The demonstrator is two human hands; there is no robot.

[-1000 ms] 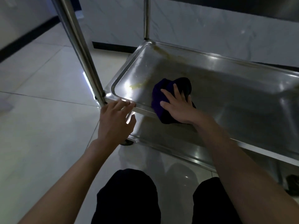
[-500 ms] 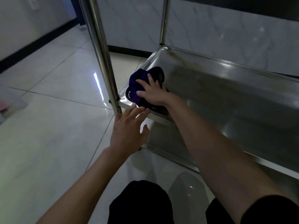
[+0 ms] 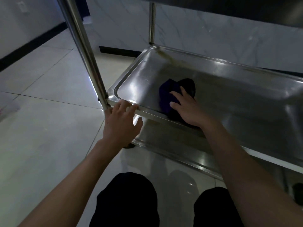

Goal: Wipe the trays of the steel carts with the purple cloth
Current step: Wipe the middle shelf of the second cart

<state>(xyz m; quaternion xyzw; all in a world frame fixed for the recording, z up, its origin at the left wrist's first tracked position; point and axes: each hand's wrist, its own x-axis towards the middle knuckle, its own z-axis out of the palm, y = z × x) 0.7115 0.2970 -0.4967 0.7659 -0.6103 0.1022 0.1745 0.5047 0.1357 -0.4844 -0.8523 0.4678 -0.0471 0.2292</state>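
Observation:
The steel cart's middle tray [image 3: 232,89] fills the centre and right of the head view. A purple cloth [image 3: 170,92] lies bunched on the tray floor near its front rim. My right hand [image 3: 188,110] presses flat on the cloth with fingers spread. My left hand [image 3: 122,122] rests on the tray's front rim beside the corner post [image 3: 85,51], fingers laid over the edge and the thumb below it. Yellowish stains show along the tray's far left wall [image 3: 164,54].
A lower tray [image 3: 172,145] sits under the middle one, and an upper tray edge [image 3: 246,12] is overhead. A rear post [image 3: 152,23] stands at the far corner. My knees [image 3: 127,194] are close to the cart on the tiled floor [image 3: 41,128]. A caster [image 3: 298,194] is at right.
My right hand has slid the cloth from the tray's front left corner rightward along the floor of the tray. My left hand stays at the front rim by the post.

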